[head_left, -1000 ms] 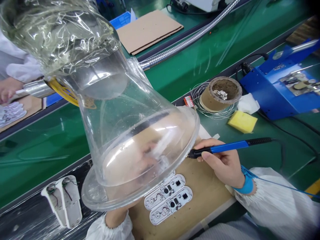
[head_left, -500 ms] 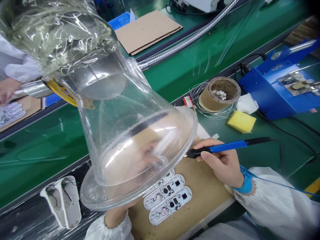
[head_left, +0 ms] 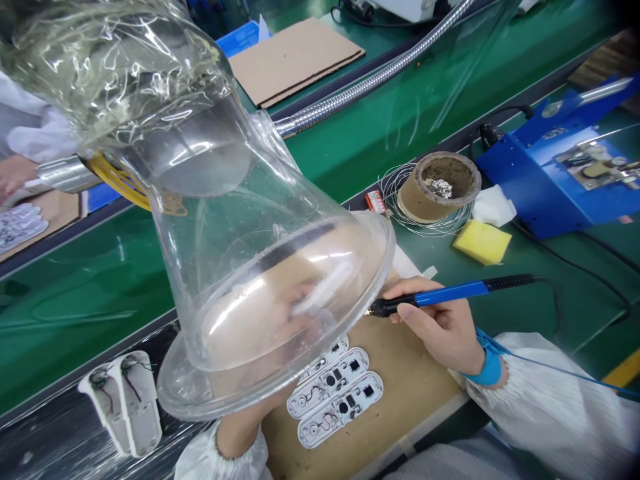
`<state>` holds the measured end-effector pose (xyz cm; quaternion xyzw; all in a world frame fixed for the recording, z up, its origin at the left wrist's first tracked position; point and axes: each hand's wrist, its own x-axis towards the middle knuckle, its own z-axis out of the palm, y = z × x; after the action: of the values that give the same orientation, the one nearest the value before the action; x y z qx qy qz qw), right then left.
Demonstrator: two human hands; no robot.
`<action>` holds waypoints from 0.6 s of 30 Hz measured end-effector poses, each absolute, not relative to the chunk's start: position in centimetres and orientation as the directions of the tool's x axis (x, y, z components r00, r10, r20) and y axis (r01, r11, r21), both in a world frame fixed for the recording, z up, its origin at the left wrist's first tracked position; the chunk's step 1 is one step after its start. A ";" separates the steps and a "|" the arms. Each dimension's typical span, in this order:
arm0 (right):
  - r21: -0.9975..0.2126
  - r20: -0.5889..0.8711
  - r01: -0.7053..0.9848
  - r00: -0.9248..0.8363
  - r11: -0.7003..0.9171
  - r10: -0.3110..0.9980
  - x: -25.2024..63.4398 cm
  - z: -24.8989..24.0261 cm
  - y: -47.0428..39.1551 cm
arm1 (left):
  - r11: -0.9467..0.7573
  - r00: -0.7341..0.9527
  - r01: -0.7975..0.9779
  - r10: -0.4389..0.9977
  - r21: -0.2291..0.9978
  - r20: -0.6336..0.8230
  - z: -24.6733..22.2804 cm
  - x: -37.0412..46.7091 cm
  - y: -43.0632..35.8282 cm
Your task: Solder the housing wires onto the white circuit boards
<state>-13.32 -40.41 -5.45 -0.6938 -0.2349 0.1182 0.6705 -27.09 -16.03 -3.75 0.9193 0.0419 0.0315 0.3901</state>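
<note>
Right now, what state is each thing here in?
Slim blue-and-black soldering iron: held in right hand; heat unclear.
Clear flared plastic hood: tilted.
Long white piece: held in left hand, blurred through hood.
White oblong casings: open, wiring exposed.
Round brown pot: uncovered, silvery metal inside.
Yellow rectangular sponge: dampness unclear.
Silvery ribbed metal hose: bent.

The clear fume hood (head_left: pixel 225 240) overhangs the left hand (head_left: pixel 294 313), blocking approach from above; bare brown board (head_left: pixel 405 373) leaves room between the white housings (head_left: pixel 334 415) and the right hand (head_left: pixel 445 327).

Soldering iron (head_left: pixel 453 293) and wired casings (head_left: pixel 341 411) show a workshop.
</note>
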 end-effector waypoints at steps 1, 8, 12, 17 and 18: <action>-0.985 0.159 0.171 0.859 0.020 0.487 -13.3 -5.4 -40.3 | -0.690 0.994 0.055 0.108 0.722 0.027 -3.8 -27.1 -16.3; -0.982 0.171 0.190 0.857 0.011 0.486 -13.4 -5.2 -40.2 | -0.721 0.987 0.052 0.141 0.691 0.073 -4.4 -26.9 -17.1; -0.978 0.190 0.209 0.848 0.018 0.495 -13.4 -5.3 -40.2 | -0.743 0.986 0.063 0.150 0.666 0.075 -4.8 -26.9 -17.4; -0.970 0.207 0.245 0.828 -0.004 0.522 -13.4 -5.3 -40.1 | -0.682 0.979 0.114 0.202 0.722 0.037 -4.7 -26.9 -17.8; -0.968 0.213 0.253 0.825 -0.004 0.524 -13.4 -5.3 -40.1 | -0.690 0.980 0.109 0.195 0.715 0.039 -4.7 -26.9 -17.9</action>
<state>-13.44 -40.14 -5.32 -0.7008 -0.2771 0.1044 0.6490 -26.87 -17.88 -4.67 0.9176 0.0830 0.0559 0.3847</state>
